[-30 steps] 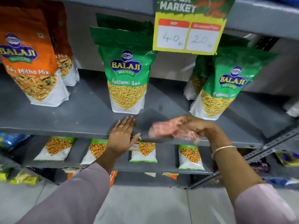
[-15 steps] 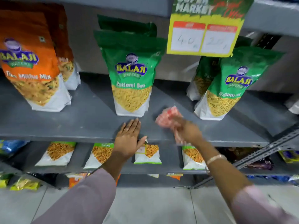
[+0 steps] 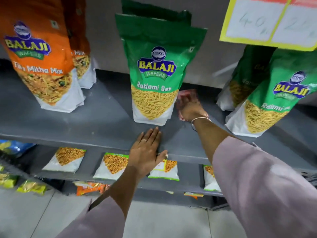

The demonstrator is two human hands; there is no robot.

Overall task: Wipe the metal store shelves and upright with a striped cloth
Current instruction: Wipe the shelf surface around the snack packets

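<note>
The grey metal shelf runs across the middle of the view. My right hand reaches deep onto it, between two green snack bags, and presses the red-and-white striped cloth flat on the shelf surface near the back wall. Most of the cloth is hidden under the hand and blurred. My left hand lies flat and open on the shelf's front edge, fingers together pointing to the back, a ring on one finger.
A green Ratlami Sev bag stands just left of the cloth, another green bag to the right. Orange bags stand at the left. A yellow price card hangs above. Lower shelves hold small packets.
My right hand has carried the cloth from the shelf's front edge back towards the rear wall, beside the middle green bag. The left hand has stayed on the front edge. The view has come closer.
</note>
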